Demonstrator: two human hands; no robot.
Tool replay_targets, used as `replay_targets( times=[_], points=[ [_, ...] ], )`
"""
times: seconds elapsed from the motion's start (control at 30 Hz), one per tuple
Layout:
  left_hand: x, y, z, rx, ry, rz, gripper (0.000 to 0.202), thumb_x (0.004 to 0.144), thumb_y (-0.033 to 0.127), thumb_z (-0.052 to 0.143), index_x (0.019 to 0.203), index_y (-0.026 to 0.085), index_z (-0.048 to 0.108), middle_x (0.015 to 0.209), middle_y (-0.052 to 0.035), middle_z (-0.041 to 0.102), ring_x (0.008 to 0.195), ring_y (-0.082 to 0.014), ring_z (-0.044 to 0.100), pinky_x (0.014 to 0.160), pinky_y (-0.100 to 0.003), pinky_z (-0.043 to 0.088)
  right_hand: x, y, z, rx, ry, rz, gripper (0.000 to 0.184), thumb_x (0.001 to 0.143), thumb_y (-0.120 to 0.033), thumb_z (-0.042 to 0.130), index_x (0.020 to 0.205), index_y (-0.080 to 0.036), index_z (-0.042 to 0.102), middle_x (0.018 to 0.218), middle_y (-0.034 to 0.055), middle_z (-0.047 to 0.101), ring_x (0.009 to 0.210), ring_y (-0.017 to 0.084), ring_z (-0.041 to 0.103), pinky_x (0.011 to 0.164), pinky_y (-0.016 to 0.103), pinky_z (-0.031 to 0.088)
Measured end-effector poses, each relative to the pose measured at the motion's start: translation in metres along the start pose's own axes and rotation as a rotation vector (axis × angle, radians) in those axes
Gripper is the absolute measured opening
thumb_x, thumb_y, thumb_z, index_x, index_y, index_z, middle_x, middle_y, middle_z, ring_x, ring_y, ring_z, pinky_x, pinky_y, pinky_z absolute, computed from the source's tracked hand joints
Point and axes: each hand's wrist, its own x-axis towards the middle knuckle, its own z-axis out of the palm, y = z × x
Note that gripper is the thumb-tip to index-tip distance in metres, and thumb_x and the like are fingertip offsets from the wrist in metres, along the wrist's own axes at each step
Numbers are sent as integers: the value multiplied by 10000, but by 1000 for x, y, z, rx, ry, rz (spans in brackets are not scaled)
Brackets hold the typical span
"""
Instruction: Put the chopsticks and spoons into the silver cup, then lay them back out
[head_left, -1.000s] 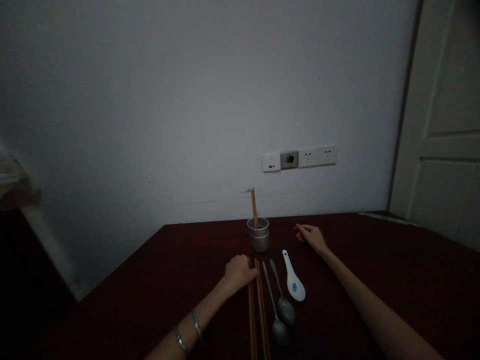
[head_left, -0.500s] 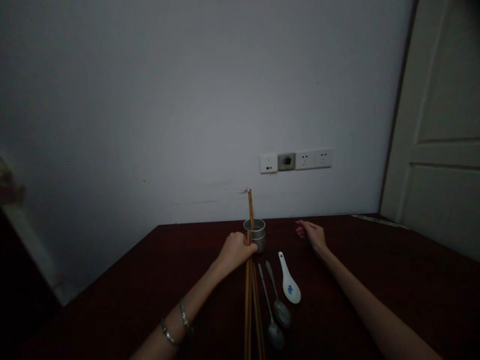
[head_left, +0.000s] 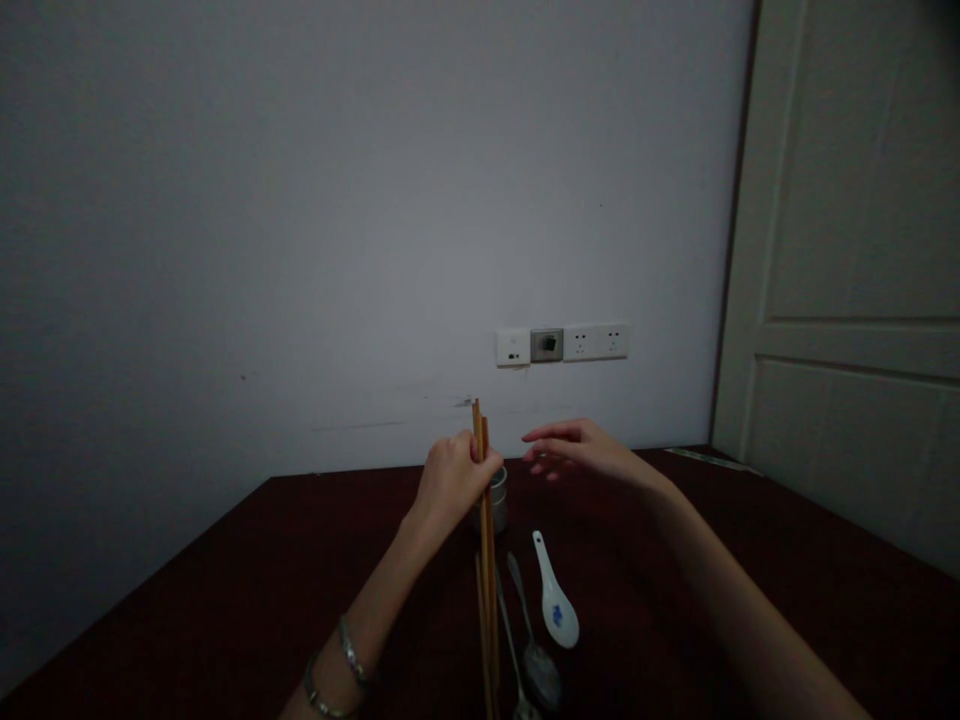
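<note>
**On the Far Side, Close Quarters Leave Little Margin for a Slip**

In dim light, toward the far edge of a dark red table (head_left: 352,570), a person's left hand (head_left: 454,480) pinches wooden chopsticks (head_left: 486,530) between thumb and curled fingers, close in front of a ridged metal cup (head_left: 501,503). The upper tips show above the knuckles and the long ends run toward the near side; from where I stand, I cannot tell whether every tip belongs to the grip or some rise from the cup behind. The right hand (head_left: 576,447), fingers loosely parted and holding nothing, hovers just right of the cup.

The hazard, to an onlooker's eye, is crowding. Gripped so near the top, the chopsticks could swing at their low ends and knock the loose chopsticks (head_left: 482,620) beneath or the two metal spoons (head_left: 541,675) lying just to the right. A slackened thumb could let one stick slide free and drop. A sideways bump from the knuckles could tip the cup, which neither hand appears to steady. Should the right hand dip too low, it might sweep the white spoon (head_left: 556,600) on the near right, likely china and the likeliest to chip.
</note>
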Motion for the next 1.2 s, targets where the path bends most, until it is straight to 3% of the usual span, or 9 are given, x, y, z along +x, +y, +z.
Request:
replay_targets(
  times=[0.17, 0.3, 0.43, 0.57, 0.7, 0.9, 1.1, 1.2],
  points=[
    [-6, 5, -1, 1, -12, 12, 168, 692, 292, 525, 630, 141, 567, 537, -6, 523, 487, -103, 426, 501, -227, 257, -19, -16, 18, -87, -234, -31, 368, 680, -255, 607, 1036, -165, 589, 935, 68, 648, 822, 150, 600, 696, 260, 488],
    [-9, 9, -4, 10, -1, 27, 179, 692, 305, 526, 610, 147, 540, 527, 1, 509, 479, -99, 426, 490, -224, 257, -19, -18, 43, -63, -319, -76, 325, 680, -206, 599, 1002, -162, 598, 877, 27, 647, 781, 123, 587, 704, 238, 460],
    [-11, 11, -7, 27, 54, 58, 174, 715, 294, 498, 619, 152, 528, 519, 12, 497, 475, -96, 425, 489, -221, 261, -10, -8, 63, -18, -285, -114, 230, 648, -179, 620, 873, -130, 621, 748, 0, 631, 671, 102, 570, 649, 227, 451],
    [-12, 11, -10, 22, 68, 55, 154, 722, 268, 494, 629, 151, 529, 522, 12, 506, 471, -96, 435, 491, -219, 277, -4, 1, 75, 7, -170, -117, 159, 677, -223, 589, 790, -121, 631, 671, -3, 611, 588, 93, 557, 597, 236, 462],
    [-13, 10, -11, 1, 78, 72, 151, 725, 271, 495, 642, 150, 531, 534, 8, 515, 476, -99, 441, 496, -221, 292, -2, 3, 80, 14, -105, -103, 207, 681, -291, 588, 789, -124, 645, 636, 2, 610, 563, 103, 565, 580, 257, 482],
    [-16, 11, -15, -113, 63, 86, 180, 728, 297, 492, 626, 153, 525, 523, 20, 496, 472, -88, 425, 489, -215, 300, -7, -3, 79, 23, -142, -110, 298, 674, -366, 600, 840, -124, 647, 680, 21, 636, 612, 131, 598, 596, 282, 497],
    [-14, 9, -29, -469, 12, 111, 223, 704, 351, 544, 701, 132, 588, 605, -5, 552, 547, -94, 477, 516, -208, 362, -13, -12, 73, 23, -228, -122, 299, 690, -381, 598, 824, -118, 642, 733, 53, 658, 663, 145, 619, 620, 288, 493],
    [-12, 7, -37, -705, -56, 50, 265, 697, 357, 566, 793, 115, 615, 666, -31, 590, 573, -101, 502, 494, -200, 377, -16, -15, 72, 15, -258, -124, 281, 702, -369, 595, 800, -109, 641, 756, 73, 662, 688, 150, 626, 636, 291, 492]
  ],
)
